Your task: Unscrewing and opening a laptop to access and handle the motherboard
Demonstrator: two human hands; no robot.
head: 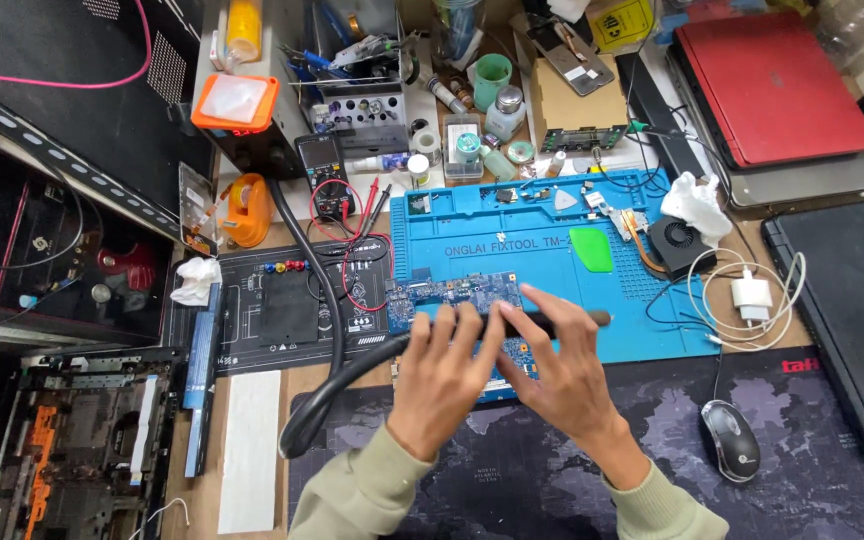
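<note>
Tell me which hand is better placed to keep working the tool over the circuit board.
Right, probably. The right hand holds the dark tool, which lies across the blue circuit board. The left hand rests on the board beside it, fingers spread, apparently steadying it.

Circuit board (457, 295) on the repair mat (552, 250), at its near left corner, under both hands (442, 375) (562, 370). Multimeter (330, 175) behind and left of the mat; cooling fan (680, 245) at its right edge, charger (752, 297) further right. Computer mouse (731, 438) near right, on the desk pad (512, 470).
</note>
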